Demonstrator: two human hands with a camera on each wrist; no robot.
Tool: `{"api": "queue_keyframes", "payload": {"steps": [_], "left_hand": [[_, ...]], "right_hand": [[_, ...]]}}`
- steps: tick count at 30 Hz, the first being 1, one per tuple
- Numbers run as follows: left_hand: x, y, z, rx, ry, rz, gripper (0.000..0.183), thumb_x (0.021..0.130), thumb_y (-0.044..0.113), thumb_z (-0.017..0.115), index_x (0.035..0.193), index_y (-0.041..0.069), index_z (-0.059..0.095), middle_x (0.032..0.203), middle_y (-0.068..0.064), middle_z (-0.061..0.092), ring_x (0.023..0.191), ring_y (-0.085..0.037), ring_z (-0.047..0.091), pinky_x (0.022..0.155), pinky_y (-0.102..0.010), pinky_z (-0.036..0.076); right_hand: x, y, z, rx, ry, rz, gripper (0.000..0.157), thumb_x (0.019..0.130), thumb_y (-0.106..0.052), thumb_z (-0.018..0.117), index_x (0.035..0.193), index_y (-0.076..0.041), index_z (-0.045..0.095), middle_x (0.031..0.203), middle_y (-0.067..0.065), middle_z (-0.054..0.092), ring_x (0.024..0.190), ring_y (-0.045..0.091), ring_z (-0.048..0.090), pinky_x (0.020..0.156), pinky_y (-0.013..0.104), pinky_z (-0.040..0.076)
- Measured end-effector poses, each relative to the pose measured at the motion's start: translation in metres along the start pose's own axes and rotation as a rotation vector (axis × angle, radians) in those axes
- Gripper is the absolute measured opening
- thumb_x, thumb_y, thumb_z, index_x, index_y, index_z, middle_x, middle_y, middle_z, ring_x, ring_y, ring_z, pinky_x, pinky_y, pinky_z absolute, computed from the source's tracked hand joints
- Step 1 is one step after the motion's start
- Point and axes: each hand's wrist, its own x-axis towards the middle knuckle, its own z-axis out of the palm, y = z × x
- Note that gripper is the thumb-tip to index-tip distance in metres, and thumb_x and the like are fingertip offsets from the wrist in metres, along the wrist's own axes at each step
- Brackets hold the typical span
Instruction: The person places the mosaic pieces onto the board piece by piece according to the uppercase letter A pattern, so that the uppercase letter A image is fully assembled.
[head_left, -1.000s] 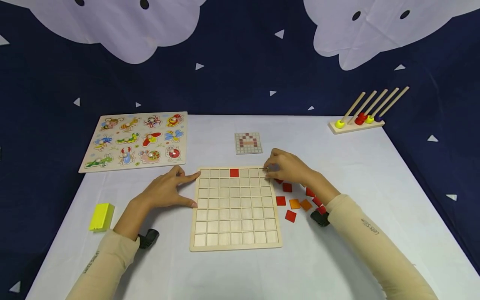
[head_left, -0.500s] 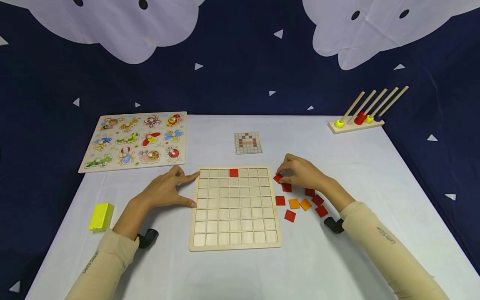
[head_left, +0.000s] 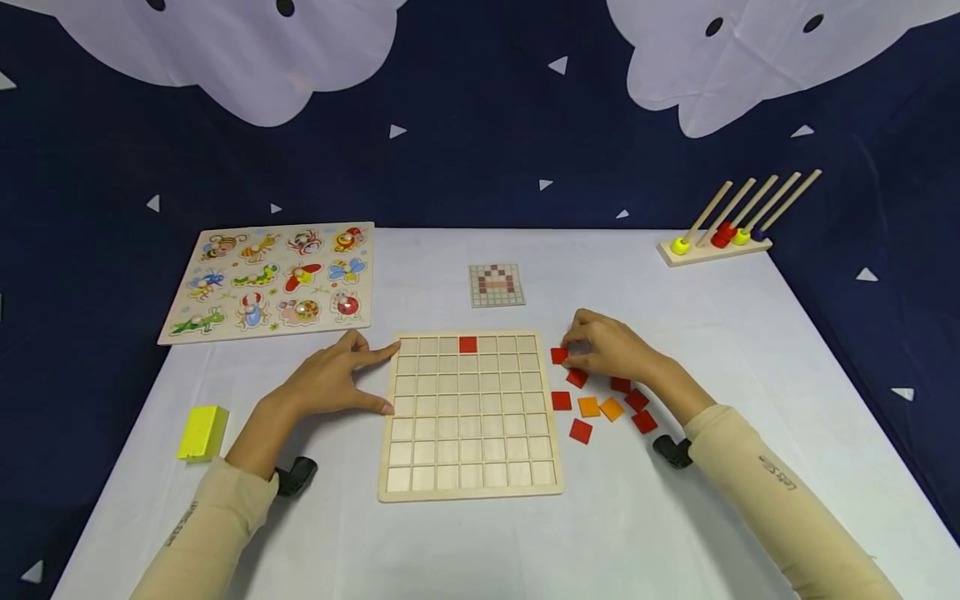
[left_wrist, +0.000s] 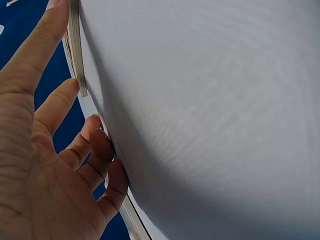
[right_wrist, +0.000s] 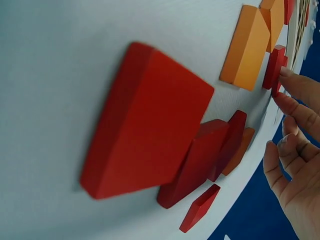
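Note:
A wooden grid board (head_left: 470, 502) lies mid-table, with one red tile (head_left: 468, 344) in its top row. My left hand (head_left: 330, 379) rests at the board's left side, thumb and index fingertip touching its edge. In the left wrist view that edge (left_wrist: 75, 55) meets the thumb and index finger; the other fingers are loosely bent. Right of the board's upper corner, my right hand (head_left: 611, 346) pinches a red tile (head_left: 558, 356) between thumb and index finger. Loose red tiles (head_left: 581, 431) and orange tiles (head_left: 588, 407) lie below that hand; several fill the right wrist view.
Behind the board lies a small pattern card (head_left: 497, 286). An insect puzzle board (head_left: 281, 283) is at the back left, a yellow block (head_left: 203, 433) at the left. A peg stand with beads (head_left: 716, 252) occupies the back right corner, before a dark backdrop.
My right hand has moved right, away from the board's upper corner to the loose tiles. The red tile at its fingertips has turned slightly. My left hand has stayed in place.

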Motion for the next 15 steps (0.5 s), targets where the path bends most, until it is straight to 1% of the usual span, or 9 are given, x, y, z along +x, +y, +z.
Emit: {"api": "queue_keyframes", "payload": {"steps": [5,8,15], "left_hand": [[-0.0008,0.0,-0.0001,-0.004,-0.002,-0.003,0.099,0.062,0.066,0.084,0.146,0.027,0.05,0.106,-0.008,0.047,0.072,-0.017,0.04,0.062,-0.03,0.035],[-0.0001,0.0001,0.0003,-0.006,-0.004,-0.007,0.099,0.061,0.065,0.084,0.146,0.028,0.049,0.105,-0.008,0.046,0.072,-0.017,0.04,0.062,-0.03,0.035],[0.0008,-0.0002,0.001,0.0,-0.002,-0.006,0.099,0.061,0.066,0.084,0.146,0.029,0.05,0.105,-0.007,0.046,0.072,-0.017,0.04,0.062,-0.03,0.035]], "right_hand": [[0.0011,0.0001,0.0003,-0.018,-0.006,-0.002,0.022,0.08,-0.02,0.082,0.096,-0.006,0.077,0.092,0.001,0.058,0.083,0.017,0.053,0.076,0.035,0.047],[0.0012,-0.0005,-0.0009,-0.025,0.006,-0.004,0.024,0.079,-0.021,0.083,0.096,-0.005,0.077,0.092,0.002,0.058,0.082,0.018,0.054,0.075,0.034,0.047],[0.0048,-0.0072,-0.0055,-0.014,0.045,-0.054,0.023,0.079,-0.019,0.083,0.096,-0.004,0.077,0.091,0.004,0.057,0.081,0.02,0.053,0.074,0.035,0.047]]}}
